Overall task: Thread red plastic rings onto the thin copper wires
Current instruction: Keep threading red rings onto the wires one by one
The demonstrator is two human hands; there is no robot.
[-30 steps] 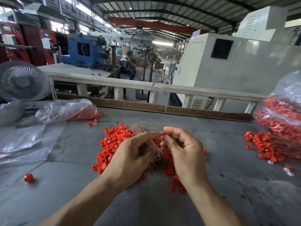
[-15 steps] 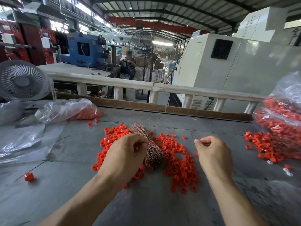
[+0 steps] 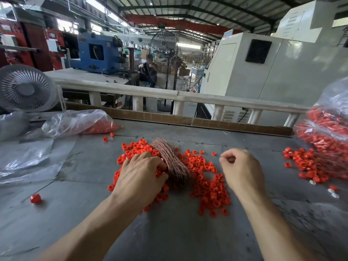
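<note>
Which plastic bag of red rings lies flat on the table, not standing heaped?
The clear bag at the far left, beside the white fan. It lies slack and nearly empty; the bag at the right edge is piled high.

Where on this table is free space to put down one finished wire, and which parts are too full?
Bare table lies near the front edge between the two forearms, and between the central ring pile and the right-hand rings. Crowded: around the copper wire bundle under the left hand, the plastic sheets at left, the bag at right.
</note>
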